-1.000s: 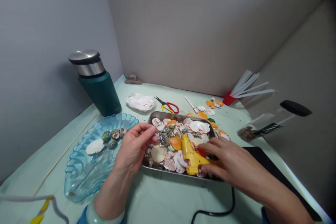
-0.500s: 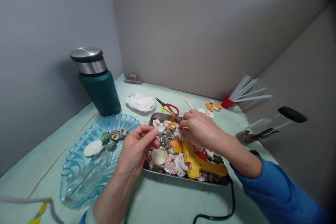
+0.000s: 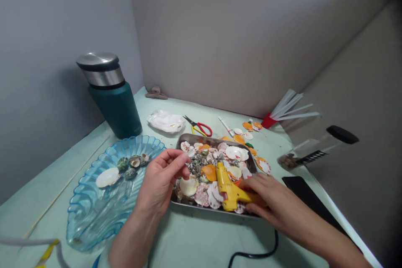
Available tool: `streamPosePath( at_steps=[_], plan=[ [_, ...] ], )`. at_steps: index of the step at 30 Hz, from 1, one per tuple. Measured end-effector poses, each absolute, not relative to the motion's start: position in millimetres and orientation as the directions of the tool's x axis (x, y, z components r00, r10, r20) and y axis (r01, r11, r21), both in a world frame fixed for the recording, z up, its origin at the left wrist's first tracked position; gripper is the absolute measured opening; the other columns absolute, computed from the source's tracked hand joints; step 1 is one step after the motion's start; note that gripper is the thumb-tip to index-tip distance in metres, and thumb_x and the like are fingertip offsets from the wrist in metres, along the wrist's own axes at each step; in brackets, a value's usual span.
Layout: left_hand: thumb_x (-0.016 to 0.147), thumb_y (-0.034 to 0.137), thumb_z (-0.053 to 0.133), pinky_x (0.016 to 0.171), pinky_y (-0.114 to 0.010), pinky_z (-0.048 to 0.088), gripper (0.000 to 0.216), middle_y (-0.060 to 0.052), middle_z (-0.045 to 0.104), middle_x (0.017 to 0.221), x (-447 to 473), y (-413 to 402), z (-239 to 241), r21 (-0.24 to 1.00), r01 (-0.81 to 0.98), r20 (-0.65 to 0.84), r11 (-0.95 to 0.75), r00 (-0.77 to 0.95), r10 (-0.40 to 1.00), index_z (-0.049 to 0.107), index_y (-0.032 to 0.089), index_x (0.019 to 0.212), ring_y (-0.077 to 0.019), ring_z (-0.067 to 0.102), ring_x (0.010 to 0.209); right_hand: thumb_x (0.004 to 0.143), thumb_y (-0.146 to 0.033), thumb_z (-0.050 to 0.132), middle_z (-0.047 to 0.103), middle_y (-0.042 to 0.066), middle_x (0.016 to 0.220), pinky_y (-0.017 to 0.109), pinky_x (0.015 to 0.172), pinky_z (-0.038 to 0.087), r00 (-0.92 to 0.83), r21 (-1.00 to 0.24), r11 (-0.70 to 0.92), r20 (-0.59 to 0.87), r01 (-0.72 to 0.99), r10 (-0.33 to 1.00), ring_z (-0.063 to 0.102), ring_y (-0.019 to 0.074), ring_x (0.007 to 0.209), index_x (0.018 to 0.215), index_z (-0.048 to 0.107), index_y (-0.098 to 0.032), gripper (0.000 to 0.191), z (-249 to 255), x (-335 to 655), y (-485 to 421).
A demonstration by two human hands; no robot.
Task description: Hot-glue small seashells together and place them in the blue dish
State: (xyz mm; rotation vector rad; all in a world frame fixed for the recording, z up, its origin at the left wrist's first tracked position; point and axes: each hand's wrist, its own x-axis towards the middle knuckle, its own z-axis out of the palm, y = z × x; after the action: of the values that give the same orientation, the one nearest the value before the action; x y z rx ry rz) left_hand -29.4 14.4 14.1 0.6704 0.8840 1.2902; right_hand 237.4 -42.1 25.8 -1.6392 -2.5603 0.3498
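My right hand (image 3: 266,197) is wrapped round the handle of a yellow hot glue gun (image 3: 224,182), which lies on top of shells in a metal tray (image 3: 216,210). Held over the tray's left side, my left hand (image 3: 168,173) has thumb and forefinger pinched together; what sits between them is too small to make out. Under the gun are an orange scallop shell (image 3: 209,172), a cream shell (image 3: 187,186), pinkish shells (image 3: 202,194) and many small grey snail shells. A black cord (image 3: 254,255) runs down from behind my right hand.
On the left stand a blue shell-shaped dish (image 3: 94,213) holding several shells and a teal bottle (image 3: 117,109). Behind the tray lie a white bundle (image 3: 166,121), scissors (image 3: 199,126) and a marker (image 3: 225,125). At right are glue sticks in a red cup (image 3: 268,121), a clear jar (image 3: 290,159) and a black slab (image 3: 307,197).
My right hand has come from the back of the tray down to the right and taken hold of the glue gun's handle. My left hand keeps its pinch in about the same place.
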Motion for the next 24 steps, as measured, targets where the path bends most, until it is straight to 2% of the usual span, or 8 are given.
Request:
streamPosePath(
  at_steps=[5,8,10,13,18,20,22,24],
  plan=[
    [0.063,0.025,0.08,0.048,-0.015,0.043,0.023,0.002,0.065,0.064,-28.8,15.1,13.5,0.846,-0.508,-0.168,0.162,0.034,0.985,0.064,0.014,0.074,-0.0048,0.054,0.046,0.093,-0.024,0.049,0.065,0.01,0.096,0.038,0.078,0.047,-0.423,-0.241,0.455,0.175,0.857,0.889,0.059,0.0236,0.089,0.11,0.057,-0.021,0.019,19.9,243.3,-52.4],
    [0.063,0.026,0.08,0.048,-0.016,0.043,0.023,0.001,0.066,0.065,-27.9,14.6,13.3,0.855,-0.495,-0.161,0.155,0.031,0.987,0.064,0.014,0.074,-0.0049,0.055,0.047,0.094,-0.03,0.047,0.066,0.011,0.096,0.038,0.077,0.046,-0.351,-0.138,0.408,0.314,0.902,0.882,0.059,0.025,0.089,0.105,0.059,-0.019,0.02,22.0,252.1,-47.3],
    [0.062,0.026,0.081,0.049,-0.016,0.044,0.024,0.001,0.066,0.065,-27.2,14.1,13.2,0.862,-0.483,-0.157,0.151,0.028,0.987,0.064,0.014,0.074,-0.0052,0.055,0.047,0.095,-0.035,0.045,0.067,0.012,0.092,0.038,0.073,0.045,-0.338,-0.037,0.371,0.338,0.928,0.879,0.059,0.0262,0.087,0.102,0.062,-0.018,0.025,19.1,258.6,-41.8],
    [0.062,0.027,0.081,0.049,-0.016,0.044,0.024,0.001,0.065,0.063,-26.3,13.7,12.7,0.876,-0.46,-0.154,0.147,0.022,0.988,0.064,0.014,0.074,-0.0051,0.055,0.047,0.095,-0.037,0.044,0.068,0.012,0.09,0.037,0.069,0.044,-0.349,0.058,0.348,0.292,0.936,0.89,0.059,0.0269,0.085,0.1,0.064,-0.017,0.029,16.0,263.1,-33.7],
    [0.063,0.028,0.08,0.049,-0.016,0.044,0.023,0.001,0.065,0.064,-25.4,13.4,10.5,0.898,-0.419,-0.138,0.134,0.022,0.99,0.064,0.014,0.073,-0.0057,0.055,0.047,0.092,-0.031,0.054,0.067,0.011,0.1,0.036,0.076,0.042,-0.409,0.018,0.42,0.271,0.907,0.872,0.055,0.0261,0.093,0.103,0.065,-0.019,0.02,39.8,236.2,-15.4],
    [0.064,0.028,0.079,0.049,-0.017,0.044,0.023,0.001,0.065,0.064,-25.1,13.1,9.4,0.909,-0.398,-0.126,0.124,0.021,0.992,0.064,0.014,0.073,-0.0061,0.055,0.048,0.092,-0.026,0.054,0.068,0.008,0.096,0.034,0.077,0.04,-0.488,0.029,0.492,0.188,0.87,0.852,0.055,0.0232,0.09,0.097,0.067,-0.02,0.015,50.8,214.1,-1.3],
    [0.066,0.029,0.078,0.05,-0.017,0.044,0.022,0.001,0.064,0.064,-24.7,12.9,8.6,0.918,-0.38,-0.118,0.116,0.018,0.993,0.063,0.014,0.074,-0.0061,0.055,0.048,0.091,-0.021,0.056,0.07,0.007,0.09,0.033,0.075,0.039,-0.534,0.125,0.524,0.065,0.842,0.843,0.056,0.0228,0.089,0.088,0.069,-0.02,0.014,54.8,191.8,16.1],
    [0.067,0.029,0.077,0.05,-0.017,0.044,0.022,0.001,0.065,0.064,-24.0,12.9,8.2,0.921,-0.373,-0.111,0.11,0.017,0.994,0.063,0.015,0.076,-0.006,0.055,0.049,0.088,-0.017,0.058,0.071,0.007,0.08,0.032,0.07,0.037,-0.555,0.15,0.547,0.015,0.823,0.832,0.057,0.0224,0.084,0.077,0.07,-0.019,0.016,51.1,173.6,33.6]
  ],
)
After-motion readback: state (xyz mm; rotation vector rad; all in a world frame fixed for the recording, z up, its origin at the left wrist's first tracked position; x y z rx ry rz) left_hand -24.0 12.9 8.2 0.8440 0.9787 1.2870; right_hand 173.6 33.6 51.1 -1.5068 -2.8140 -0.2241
